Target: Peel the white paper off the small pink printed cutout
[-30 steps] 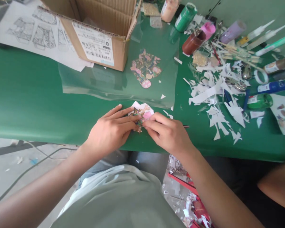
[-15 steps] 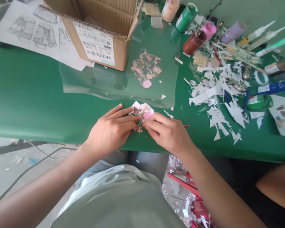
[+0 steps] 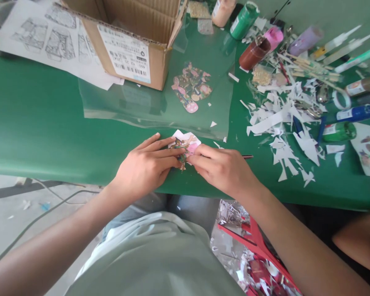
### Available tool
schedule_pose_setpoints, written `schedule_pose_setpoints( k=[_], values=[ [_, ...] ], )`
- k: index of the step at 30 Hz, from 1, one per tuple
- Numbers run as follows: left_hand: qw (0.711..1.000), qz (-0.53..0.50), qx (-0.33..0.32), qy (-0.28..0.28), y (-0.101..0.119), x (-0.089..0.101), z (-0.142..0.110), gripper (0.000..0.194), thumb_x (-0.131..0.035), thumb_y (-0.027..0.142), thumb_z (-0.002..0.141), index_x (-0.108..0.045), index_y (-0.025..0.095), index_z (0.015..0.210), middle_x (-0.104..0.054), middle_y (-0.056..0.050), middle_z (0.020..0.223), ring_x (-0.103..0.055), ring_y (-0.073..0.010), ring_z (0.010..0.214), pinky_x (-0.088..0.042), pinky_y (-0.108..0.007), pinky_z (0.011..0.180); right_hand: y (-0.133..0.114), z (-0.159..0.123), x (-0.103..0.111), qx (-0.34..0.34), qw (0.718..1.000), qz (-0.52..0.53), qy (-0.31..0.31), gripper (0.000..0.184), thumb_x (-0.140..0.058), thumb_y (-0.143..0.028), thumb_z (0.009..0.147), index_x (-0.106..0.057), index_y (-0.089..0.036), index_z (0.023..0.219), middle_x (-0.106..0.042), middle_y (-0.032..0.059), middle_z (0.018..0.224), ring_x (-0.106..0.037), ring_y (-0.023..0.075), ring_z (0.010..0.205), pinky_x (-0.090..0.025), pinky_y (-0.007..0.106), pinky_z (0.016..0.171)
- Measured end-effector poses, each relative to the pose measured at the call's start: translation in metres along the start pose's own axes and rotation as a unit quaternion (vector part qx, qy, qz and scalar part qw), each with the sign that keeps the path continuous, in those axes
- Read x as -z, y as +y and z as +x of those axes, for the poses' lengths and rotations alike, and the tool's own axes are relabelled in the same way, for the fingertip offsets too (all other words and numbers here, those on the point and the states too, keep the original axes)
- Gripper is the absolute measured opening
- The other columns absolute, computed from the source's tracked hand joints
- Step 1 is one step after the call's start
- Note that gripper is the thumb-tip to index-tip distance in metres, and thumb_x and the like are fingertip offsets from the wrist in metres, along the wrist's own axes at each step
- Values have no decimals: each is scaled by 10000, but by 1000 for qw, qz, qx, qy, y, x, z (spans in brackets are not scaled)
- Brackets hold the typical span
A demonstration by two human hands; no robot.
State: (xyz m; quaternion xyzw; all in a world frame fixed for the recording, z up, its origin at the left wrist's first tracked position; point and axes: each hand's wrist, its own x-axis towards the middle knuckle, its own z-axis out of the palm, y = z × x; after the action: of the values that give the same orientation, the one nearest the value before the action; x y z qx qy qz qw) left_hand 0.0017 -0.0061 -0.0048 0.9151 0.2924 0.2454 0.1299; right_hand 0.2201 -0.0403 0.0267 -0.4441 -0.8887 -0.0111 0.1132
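the paper [image 3: 187,140] lies on the desk [image 3: 43,123], between the hands. the left hand [image 3: 143,164] is spread, fingers flat over the paper's 9 o'clock side; the right hand [image 3: 223,166] has its fingertips bunched at 4 o'clock, pinching paper or tool, i cannot tell. the step looks like steadying and working the edge; the next move calls for firm left fingers. its long axis seems to run 12 to 6, narrow tip at 6, partly hidden.

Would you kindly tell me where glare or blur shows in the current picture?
Head view: pale sheen along the green table near its left front edge; a dull reflection below the cardboard box on the clear plastic sheet; the neighbour's arm at right is smeared.
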Motion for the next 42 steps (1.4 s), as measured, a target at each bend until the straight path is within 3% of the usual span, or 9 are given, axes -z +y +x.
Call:
schedule_pose_setpoints(
  k=[28, 34, 42],
  values=[
    [1000, -4, 8, -4, 1, 0, 0, 294, -501, 125, 926, -750, 281, 936, -717, 53, 1192, -610, -224, 1229, -470, -485, 1092, -9, -6, 3, -61, 998, -11, -33, 234, -477, -153, 952, -696, -195, 880, -680, -13, 849, -486, 72, 545, -249, 260, 470],
    [999, 40, 1, -14, 3, 1, 2, 308, -524, 158, 928, -712, 304, 1123, -696, 17, 1246, -623, -235, 1180, -479, -500, 1066, -28, -7, 2, -132, 991, -29, -27, 240, -453, -166, 964, -675, -179, 873, -659, 13, 823, -498, 75, 532, -259, 261, 467],
    [999, 42, 3, -25, 4, 2, 4, 320, -512, 144, 926, -711, 303, 1120, -688, 11, 1254, -609, -241, 1164, -481, -491, 1042, -55, -10, -5, -202, 977, -73, 19, 241, -429, -130, 972, -640, -171, 862, -646, 30, 809, -547, 93, 562, -285, 282, 481]
  ],
)
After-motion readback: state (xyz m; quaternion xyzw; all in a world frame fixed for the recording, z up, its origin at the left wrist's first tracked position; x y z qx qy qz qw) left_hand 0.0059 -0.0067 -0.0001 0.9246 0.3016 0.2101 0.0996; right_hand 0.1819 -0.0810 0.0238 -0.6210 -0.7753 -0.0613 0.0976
